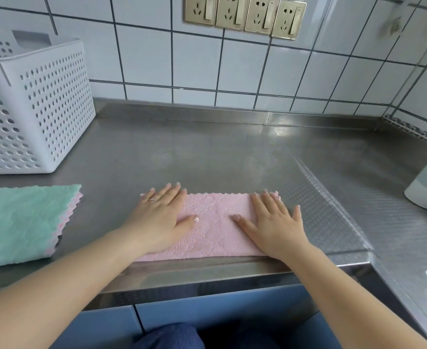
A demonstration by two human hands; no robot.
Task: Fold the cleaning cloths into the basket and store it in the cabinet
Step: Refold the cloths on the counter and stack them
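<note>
Your left hand (161, 217) and right hand (275, 225) press flat, fingers spread, on a pink cloth (215, 225) folded at the steel counter's (232, 157) front edge, while a green cloth (23, 222) waits unfolded left, near the white basket (53, 96) already holding cloths.

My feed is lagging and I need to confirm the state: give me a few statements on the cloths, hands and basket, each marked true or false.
1. Both hands, left hand and right hand, lie flat on the pink cloth. True.
2. The pink cloth is already in the basket. False: it lies on the steel counter.
3. The green cloth lies left of the pink one. True.
4. The basket stands to the right of the hands. False: it stands at the back left.
5. The right hand wears a ring. False: the ring is on the left hand.
</note>
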